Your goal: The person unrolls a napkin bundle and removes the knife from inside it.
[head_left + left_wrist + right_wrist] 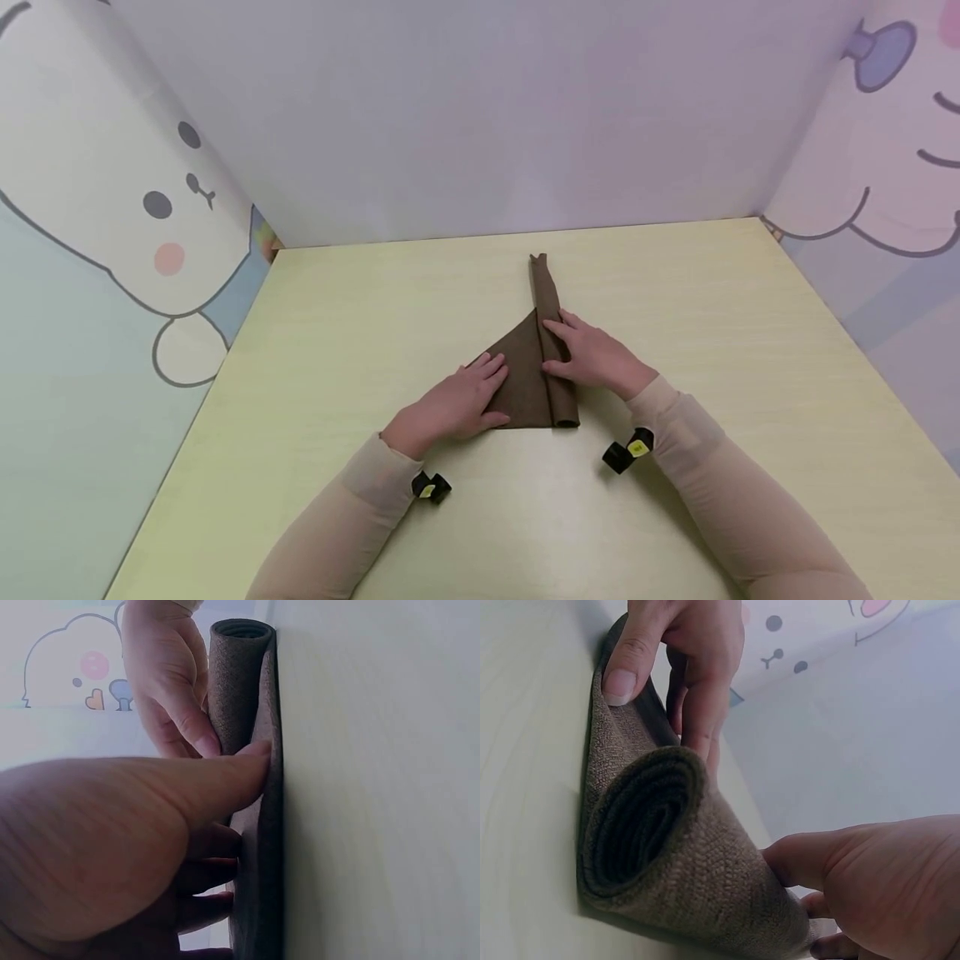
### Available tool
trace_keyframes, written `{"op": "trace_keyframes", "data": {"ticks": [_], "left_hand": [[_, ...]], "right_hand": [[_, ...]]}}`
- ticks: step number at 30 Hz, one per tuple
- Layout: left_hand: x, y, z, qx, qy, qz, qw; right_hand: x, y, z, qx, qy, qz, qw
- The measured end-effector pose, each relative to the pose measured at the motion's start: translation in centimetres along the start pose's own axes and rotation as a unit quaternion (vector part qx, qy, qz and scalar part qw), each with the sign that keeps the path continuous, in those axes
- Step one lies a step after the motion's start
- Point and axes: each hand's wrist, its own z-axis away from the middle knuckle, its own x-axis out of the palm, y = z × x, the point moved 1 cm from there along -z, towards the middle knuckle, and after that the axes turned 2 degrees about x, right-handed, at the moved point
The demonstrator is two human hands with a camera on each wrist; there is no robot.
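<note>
A brown cloth (525,383) lies on the table, its right part wound into a long roll (550,304) and its left part a flat, slanted flap. In the right wrist view the end of the roll (641,829) shows several spiral layers and a coarse weave. My left hand (457,404) rests on the flap with fingers spread, the thumb (232,780) near its front edge. Across the roll lies my right hand (600,354), fingers extended and thumb touching it. Parts of the right fingers are hidden behind the roll in the right wrist view.
The pale wooden table (337,308) ends at a plain wall (487,125) at the back. Side walls with cartoon animal drawings (165,208) stand to the left and right. A small black wrist camera (431,487) hangs by each sleeve.
</note>
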Motion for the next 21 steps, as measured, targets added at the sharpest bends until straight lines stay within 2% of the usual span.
{"op": "trace_keyframes", "data": {"ticks": [21], "left_hand": [[0.45, -0.41, 0.12, 0.004, 0.012, 0.007, 0.9999]], "right_hand": [[-0.66, 0.55, 0.34, -0.005, -0.018, -0.018, 1.0]]}}
